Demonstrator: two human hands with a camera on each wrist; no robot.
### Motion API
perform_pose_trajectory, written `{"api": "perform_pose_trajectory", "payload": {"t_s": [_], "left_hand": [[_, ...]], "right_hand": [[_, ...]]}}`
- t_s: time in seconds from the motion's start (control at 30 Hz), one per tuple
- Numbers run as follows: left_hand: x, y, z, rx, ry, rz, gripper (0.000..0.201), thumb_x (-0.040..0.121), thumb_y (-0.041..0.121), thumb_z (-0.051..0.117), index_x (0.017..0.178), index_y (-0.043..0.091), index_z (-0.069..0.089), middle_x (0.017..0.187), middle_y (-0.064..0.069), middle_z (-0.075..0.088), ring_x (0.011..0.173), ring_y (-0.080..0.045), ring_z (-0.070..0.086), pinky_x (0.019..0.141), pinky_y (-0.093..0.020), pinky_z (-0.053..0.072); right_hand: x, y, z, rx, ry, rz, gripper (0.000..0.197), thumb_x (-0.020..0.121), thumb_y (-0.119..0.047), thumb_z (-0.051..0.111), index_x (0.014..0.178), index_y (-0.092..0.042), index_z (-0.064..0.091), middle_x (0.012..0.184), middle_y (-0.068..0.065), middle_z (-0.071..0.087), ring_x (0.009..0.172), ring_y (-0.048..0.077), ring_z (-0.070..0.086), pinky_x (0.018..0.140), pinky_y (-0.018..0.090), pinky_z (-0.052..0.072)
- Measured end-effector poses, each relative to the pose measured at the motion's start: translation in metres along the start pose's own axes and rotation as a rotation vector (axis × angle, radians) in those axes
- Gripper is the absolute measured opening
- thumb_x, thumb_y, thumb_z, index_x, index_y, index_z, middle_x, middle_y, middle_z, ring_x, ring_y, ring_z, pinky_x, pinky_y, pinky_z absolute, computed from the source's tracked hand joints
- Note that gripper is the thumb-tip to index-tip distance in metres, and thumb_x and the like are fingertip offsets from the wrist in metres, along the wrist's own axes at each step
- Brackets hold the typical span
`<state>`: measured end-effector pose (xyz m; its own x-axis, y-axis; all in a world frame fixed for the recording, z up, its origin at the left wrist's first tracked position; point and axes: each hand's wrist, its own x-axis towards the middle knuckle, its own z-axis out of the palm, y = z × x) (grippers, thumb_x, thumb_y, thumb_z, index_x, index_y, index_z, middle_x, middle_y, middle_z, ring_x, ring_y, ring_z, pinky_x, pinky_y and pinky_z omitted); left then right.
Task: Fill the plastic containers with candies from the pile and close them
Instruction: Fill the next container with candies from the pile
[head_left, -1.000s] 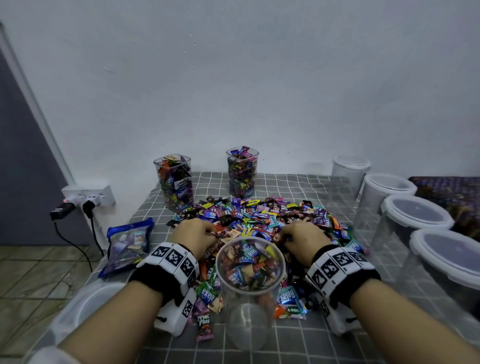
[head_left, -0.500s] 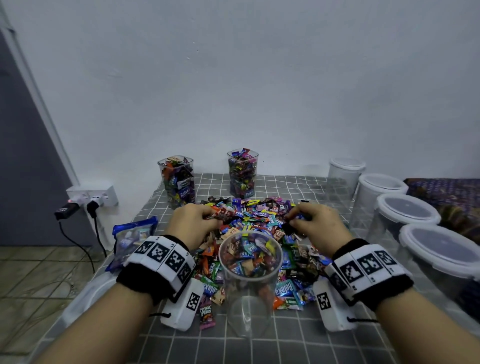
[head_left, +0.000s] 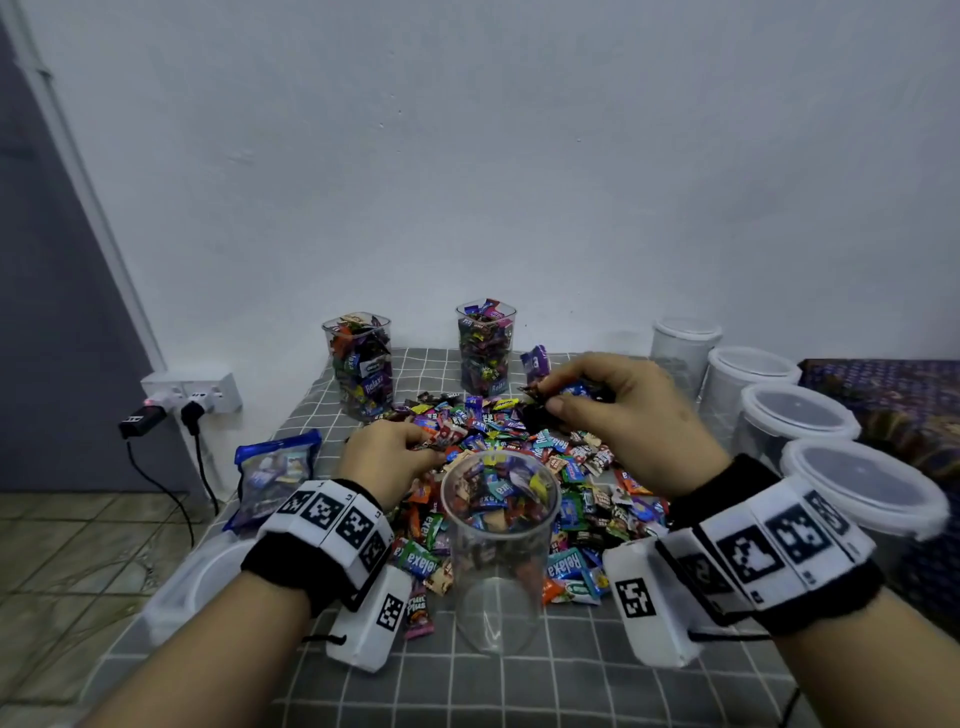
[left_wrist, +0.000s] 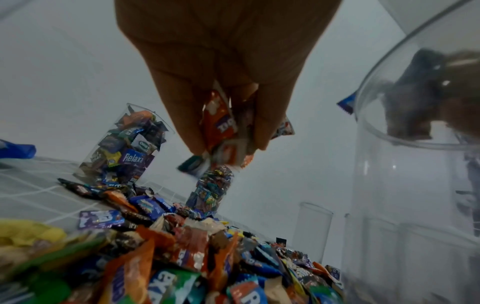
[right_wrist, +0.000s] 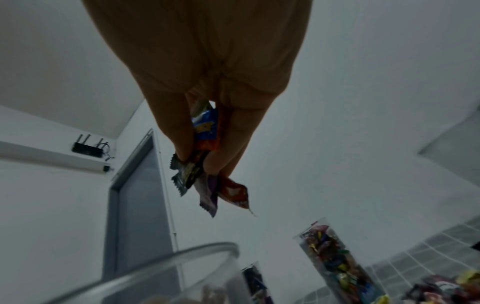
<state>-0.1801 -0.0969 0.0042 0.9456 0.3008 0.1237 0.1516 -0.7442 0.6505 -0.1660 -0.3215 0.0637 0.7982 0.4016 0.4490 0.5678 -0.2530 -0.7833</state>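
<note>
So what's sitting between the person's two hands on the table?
In the head view, the open clear container and part of the candy pile lie between the left hand and right hand.

Black wristbands (head_left: 291, 564) with white marker-printed blocks

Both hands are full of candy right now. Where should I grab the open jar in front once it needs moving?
Wrap one hand around the clear jar at its bare lower wall, coming from the near side. It stands upright and lidless; the candy pile crowds its far side.
</note>
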Motion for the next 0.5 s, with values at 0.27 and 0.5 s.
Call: {"api": "perform_pose_trajectory", "payload": {"t_s": [0.27, 0.5], "left_hand": [[-0.004, 0.0, 0.001, 0.01, -0.003, 0.005, 0.016, 0.083, 0.026, 0.068, 0.084, 0.011, 0.073, 0.078, -0.009, 0.066, 0.072, -0.017, 0.053, 0.055, -0.026, 0.034], [-0.007, 0.002, -0.004, -0.077, 0.019, 0.05, 0.024, 0.081, 0.025, 0.07, 0.084, 0.002, 0.071, 0.081, -0.021, 0.066, 0.071, -0.025, 0.055, 0.059, -0.03, 0.033]], "right_hand": [[-0.014, -0.008, 0.019, -0.162, -0.153, -0.048, 0.015, 0.081, -0.009, 0.068, 0.083, -0.024, 0.071, 0.087, -0.003, 0.068, 0.085, 0.017, 0.062, 0.082, 0.044, 0.05], [-0.017, -0.004, 0.028, -0.349, -0.255, -0.103, 0.012, 0.083, -0.01, 0.066, 0.09, -0.018, 0.072, 0.091, -0.006, 0.063, 0.091, 0.009, 0.056, 0.083, 0.021, 0.041]]}}
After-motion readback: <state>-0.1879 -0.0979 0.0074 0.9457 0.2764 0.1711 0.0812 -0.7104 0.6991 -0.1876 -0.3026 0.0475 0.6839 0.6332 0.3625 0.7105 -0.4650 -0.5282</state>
